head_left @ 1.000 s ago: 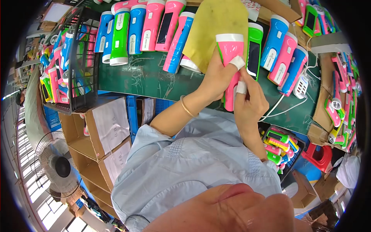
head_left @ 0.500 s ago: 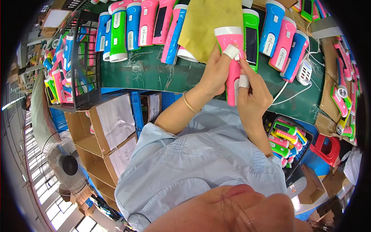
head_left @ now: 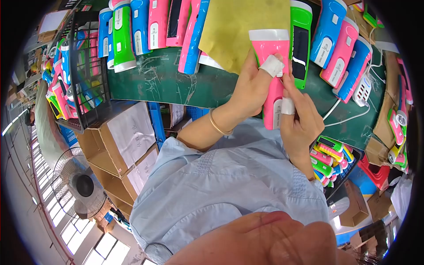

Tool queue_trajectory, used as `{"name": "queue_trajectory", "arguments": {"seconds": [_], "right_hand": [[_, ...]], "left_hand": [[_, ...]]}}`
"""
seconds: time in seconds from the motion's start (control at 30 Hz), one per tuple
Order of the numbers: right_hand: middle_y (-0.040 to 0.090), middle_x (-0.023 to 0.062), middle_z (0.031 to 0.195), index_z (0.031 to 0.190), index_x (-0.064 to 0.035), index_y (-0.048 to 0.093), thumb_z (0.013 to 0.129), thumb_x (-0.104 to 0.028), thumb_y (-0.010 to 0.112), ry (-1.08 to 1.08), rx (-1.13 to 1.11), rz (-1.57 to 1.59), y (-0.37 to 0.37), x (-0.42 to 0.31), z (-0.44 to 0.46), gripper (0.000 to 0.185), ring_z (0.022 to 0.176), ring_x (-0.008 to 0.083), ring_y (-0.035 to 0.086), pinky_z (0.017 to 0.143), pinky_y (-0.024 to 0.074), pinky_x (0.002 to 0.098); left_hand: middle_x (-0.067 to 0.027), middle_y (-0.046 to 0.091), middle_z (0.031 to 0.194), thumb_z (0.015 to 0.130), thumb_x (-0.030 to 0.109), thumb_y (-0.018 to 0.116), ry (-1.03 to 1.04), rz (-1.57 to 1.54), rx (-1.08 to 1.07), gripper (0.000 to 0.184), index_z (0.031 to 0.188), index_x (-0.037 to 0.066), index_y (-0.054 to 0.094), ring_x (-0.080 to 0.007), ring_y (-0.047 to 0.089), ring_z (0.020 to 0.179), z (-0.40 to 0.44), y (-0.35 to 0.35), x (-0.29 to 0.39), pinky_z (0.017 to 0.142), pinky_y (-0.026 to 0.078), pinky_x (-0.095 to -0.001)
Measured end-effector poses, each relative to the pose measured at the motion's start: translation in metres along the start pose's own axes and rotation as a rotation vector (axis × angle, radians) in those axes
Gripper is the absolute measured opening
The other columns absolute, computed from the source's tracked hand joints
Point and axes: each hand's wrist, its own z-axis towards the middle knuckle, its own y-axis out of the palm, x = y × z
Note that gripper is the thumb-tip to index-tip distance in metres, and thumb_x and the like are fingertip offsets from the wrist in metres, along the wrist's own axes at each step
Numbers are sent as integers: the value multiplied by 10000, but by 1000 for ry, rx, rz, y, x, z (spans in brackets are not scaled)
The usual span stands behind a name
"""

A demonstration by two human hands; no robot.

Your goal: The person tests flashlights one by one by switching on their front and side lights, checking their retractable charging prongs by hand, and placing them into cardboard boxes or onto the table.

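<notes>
The left hand grips the pink flashlight, thumb near its switch; the right hand has fingers against the handle, how firmly I cannot tell. Held above the green table's near edge, it seems in for switch handling, which calls next for a steady left grip.

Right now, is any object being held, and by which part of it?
Yes, a pink flashlight: the left hand grips it just below its wide head; the right hand is against the handle's side.
</notes>
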Motion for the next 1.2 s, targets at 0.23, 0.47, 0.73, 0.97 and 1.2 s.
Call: {"name": "queue_trajectory", "arguments": {"seconds": [0.23,0.47,0.73,0.97,1.2], "right_hand": [[658,95,790,1056,17,633,757,109,562,26,-10,9,1,1,0,321,543,104,503,499,393,210],[449,56,590,1027,-11,654,695,85,622,5,93,4,9,-1,0,347,444,134,402,408,335,260],[582,119,786,1043,18,632,739,84,588,50,61,-58,16,-2,2,314,573,157,526,541,429,256],[645,114,825,990,11,628,826,11,579,95,81,263,-10,-3,-1,171,637,86,548,555,439,232],[615,24,785,992,9,611,860,-23,536,340,125,265,-40,20,-8,155,634,34,477,536,379,187]], "left_hand": [[-134,563,943,930,228,467,19,45,0,295,1137,20,434,-212,586,777,-1,0,1,649,515,-332],[-127,548,925,933,198,451,66,115,-37,258,1118,19,426,-193,573,734,1,-1,-2,609,498,-303],[-106,540,902,926,148,464,131,199,-5,242,1129,30,407,-170,565,714,4,-5,-7,601,489,-276],[-81,540,891,920,182,485,-49,92,12,195,1039,30,454,-152,557,700,-7,18,12,590,478,-269],[-83,523,850,889,378,496,-379,-134,-234,381,1034,28,458,-184,545,667,-21,22,36,573,466,-317]]}}
